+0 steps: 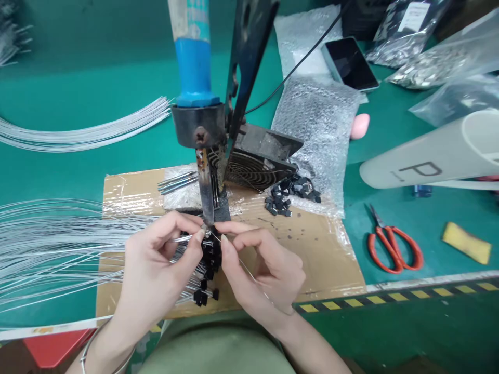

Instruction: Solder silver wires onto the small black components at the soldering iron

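A blue-handled soldering iron [193, 67] is clamped in a stand, its tip pointing down between my hands. My left hand [158, 265] is closed, thumb and forefinger pinching a thin pale wire [181, 239] by its end, just under the tip. From the other side, my right hand [263, 265] pinches a thin silvery solder wire [247, 270] that trails over the palm to the wrist. Both sets of fingertips are close to the tip; the exact contact there is too small to tell. Below lie several wires with black connectors [212, 254], partly covered by my hands.
Behind the iron stands a black fan [253, 169] beside loose black connectors [290, 195]. Cardboard [312, 254] lies underneath. Long wires [50, 234] spread leftward. At right are red-handled cutters [393, 246], a yellow sponge [467, 242], a white tube [429, 156] and a phone [351, 62].
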The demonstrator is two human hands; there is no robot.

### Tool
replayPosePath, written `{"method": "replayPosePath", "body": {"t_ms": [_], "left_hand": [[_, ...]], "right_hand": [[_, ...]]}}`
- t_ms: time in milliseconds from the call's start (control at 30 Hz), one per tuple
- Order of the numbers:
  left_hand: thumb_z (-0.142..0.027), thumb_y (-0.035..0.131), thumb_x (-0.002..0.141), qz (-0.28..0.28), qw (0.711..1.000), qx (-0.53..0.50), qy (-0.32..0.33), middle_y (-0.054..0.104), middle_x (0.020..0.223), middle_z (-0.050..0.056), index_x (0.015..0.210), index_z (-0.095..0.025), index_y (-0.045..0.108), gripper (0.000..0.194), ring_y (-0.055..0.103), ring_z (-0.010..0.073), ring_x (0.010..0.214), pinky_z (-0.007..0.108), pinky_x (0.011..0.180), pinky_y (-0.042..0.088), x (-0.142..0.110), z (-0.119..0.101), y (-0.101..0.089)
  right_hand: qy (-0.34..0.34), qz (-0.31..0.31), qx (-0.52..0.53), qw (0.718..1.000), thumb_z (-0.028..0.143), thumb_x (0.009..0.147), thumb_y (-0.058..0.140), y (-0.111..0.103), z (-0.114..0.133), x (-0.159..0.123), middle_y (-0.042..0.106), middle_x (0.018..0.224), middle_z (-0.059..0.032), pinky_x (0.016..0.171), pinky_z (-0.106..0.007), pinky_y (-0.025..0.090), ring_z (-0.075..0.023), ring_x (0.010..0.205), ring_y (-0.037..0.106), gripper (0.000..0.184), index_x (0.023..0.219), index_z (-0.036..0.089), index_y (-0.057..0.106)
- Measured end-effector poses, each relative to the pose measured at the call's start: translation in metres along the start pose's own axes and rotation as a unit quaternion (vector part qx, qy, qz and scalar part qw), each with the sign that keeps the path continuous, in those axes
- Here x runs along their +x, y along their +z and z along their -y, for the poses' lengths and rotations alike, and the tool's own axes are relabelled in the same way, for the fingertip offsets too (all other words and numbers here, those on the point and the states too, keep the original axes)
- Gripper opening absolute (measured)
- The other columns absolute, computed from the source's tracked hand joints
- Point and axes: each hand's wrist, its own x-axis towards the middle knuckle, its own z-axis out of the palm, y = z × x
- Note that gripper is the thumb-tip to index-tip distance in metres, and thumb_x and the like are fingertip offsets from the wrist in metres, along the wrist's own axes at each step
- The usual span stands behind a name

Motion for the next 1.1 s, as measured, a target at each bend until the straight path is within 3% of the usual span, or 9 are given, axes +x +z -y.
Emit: {"method": "replayPosePath", "body": {"t_ms": [233, 600, 1100], "left_hand": [[-0.02, 0.076, 0.082, -0.023, 0.999, -0.018, -0.028, 0.075, 0.085, 0.003, 0.074, -0.02, 0.073, 0.008, 0.067, 0.0139, 0.073, 0.02, 0.052, 0.047, -0.004, -0.004, 0.003], [-0.019, 0.077, 0.082, -0.036, 0.998, -0.031, -0.044, 0.075, 0.086, 0.001, 0.074, -0.022, 0.073, 0.01, 0.066, 0.0125, 0.073, 0.021, 0.054, 0.045, -0.007, -0.004, 0.004], [-0.015, 0.074, 0.085, 0.005, 1.0, -0.001, 0.018, 0.074, 0.082, -0.001, 0.078, -0.023, 0.073, 0.011, 0.063, 0.009, 0.065, 0.017, 0.049, 0.04, -0.002, 0.01, -0.002]], "right_hand": [[-0.012, -0.005, -0.004, 1.0, 0.007, 0.09, 0.073, 0.0, 0.002, 0.0, 0.085, 0.104, -0.0049, 0.078, -0.028, 0.069, -0.0179, 0.08, 0.082, 0.019, 0.087, 0.024, 0.064], [-0.021, -0.006, -0.011, 1.0, 0.006, 0.09, 0.072, 0.001, 0.004, 0.002, 0.085, 0.102, -0.0047, 0.078, -0.028, 0.07, -0.0183, 0.082, 0.083, 0.02, 0.085, 0.024, 0.063], [-0.032, -0.017, -0.006, 0.999, 0.007, 0.09, 0.072, 0.002, -0.002, 0.001, 0.085, 0.1, -0.0046, 0.077, -0.027, 0.068, -0.0171, 0.079, 0.082, 0.016, 0.087, 0.022, 0.066]]}}
